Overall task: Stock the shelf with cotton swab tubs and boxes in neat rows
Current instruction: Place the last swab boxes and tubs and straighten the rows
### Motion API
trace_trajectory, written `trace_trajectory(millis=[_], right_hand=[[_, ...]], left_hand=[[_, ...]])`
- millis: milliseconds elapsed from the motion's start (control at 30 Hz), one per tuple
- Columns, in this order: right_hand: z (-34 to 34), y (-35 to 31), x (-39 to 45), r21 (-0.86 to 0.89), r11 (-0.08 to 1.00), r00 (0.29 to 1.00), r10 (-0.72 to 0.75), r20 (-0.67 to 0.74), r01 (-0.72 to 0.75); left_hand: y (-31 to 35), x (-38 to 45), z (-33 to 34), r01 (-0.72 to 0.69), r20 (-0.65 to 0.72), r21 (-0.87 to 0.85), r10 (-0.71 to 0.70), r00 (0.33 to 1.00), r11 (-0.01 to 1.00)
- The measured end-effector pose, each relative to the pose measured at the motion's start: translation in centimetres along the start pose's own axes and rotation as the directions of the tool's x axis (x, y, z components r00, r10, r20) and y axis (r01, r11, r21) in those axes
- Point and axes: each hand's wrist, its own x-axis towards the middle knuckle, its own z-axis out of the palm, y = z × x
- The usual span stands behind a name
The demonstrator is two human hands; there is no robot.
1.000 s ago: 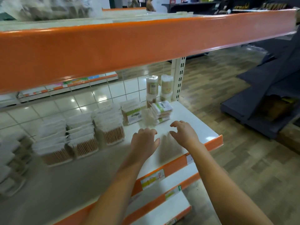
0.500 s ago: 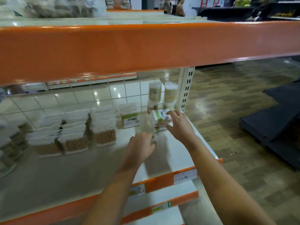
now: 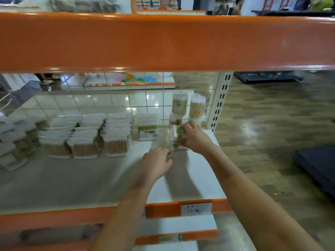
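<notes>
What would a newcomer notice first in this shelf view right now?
The thick orange shelf beam across the top dominates. Below it, the right hand holds a blurred clear swab box near the stacked round tubs at the shelf's right end, the left hand just beside. Stacked swab boxes fill the left.

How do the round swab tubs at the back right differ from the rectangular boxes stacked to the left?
The round tubs are tall upright cylinders; the rectangular boxes are low and flat-sided. The tubs stand two high by the upright post; the boxes sit in taller stacked rows. Both are clear, showing swabs inside.
</notes>
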Motion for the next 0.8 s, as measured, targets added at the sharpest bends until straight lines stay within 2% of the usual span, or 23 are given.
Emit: trace_trajectory(millis=[467,800], right_hand=[[-0.1,0.8,-1.7,-0.012,0.998,0.997,-0.054,-0.060,0.053],[-1.2,0.1,-3.4,0.105,0.987,0.968,-0.093,-0.235,0.120]], left_hand=[[0.5,-0.4,0.4,0.052,-0.026,-0.058,-0.053,0.998,0.997],[-0.5,-1.1,-1.8,0.027,-0.143,-0.159,-0.050,0.989,0.987]])
